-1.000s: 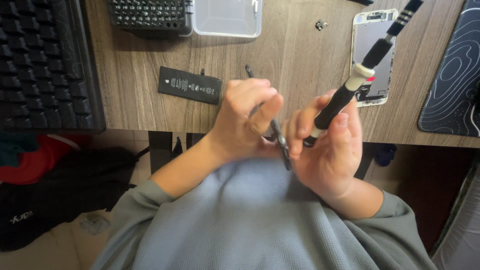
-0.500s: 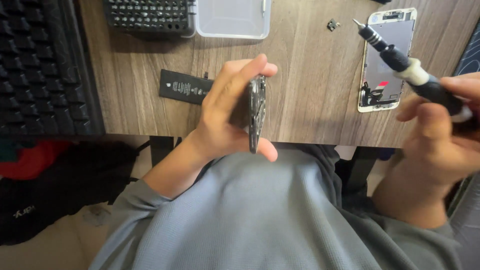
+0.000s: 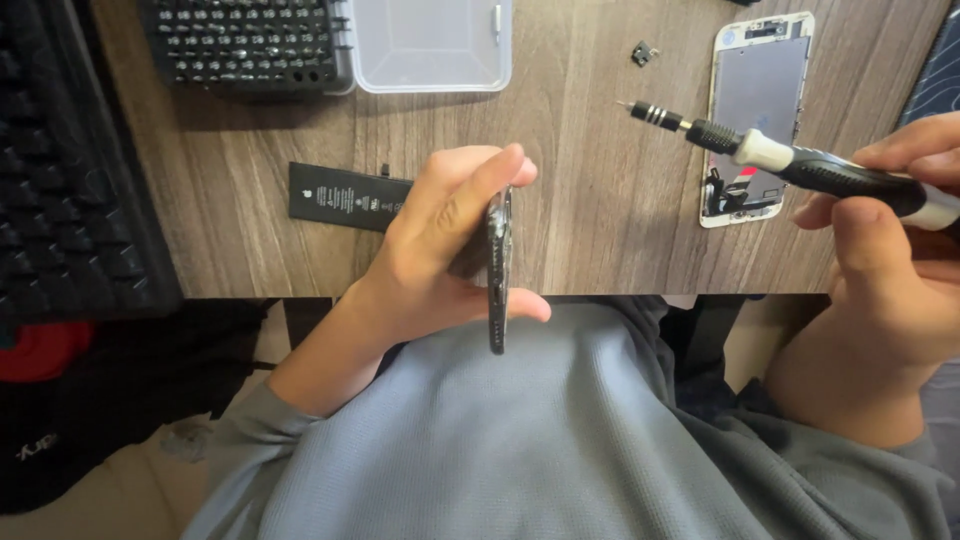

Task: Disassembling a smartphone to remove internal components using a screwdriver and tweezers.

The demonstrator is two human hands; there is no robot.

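Head view: left hand (image 3: 440, 250) pinching phone frame (image 3: 498, 270), right hand (image 3: 890, 270) gripping screwdriver (image 3: 790, 160), battery (image 3: 345, 195) behind.

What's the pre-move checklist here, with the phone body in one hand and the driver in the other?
1. Left hand grip on the phone body: ok, fingers and thumb clamp it, held on edge.
2. Right hand grip on the screwdriver: ok.
3. Bit seated in the driver tip: ok, a thin bit shows; its type: cannot tell.
4. Tip clear of the phone body: ok, it points out over the desk.
5. Loose parts on the desk: ok, battery, screen assembly and small part lie flat.
6. Screws left in the phone body: cannot tell, only its edge shows.
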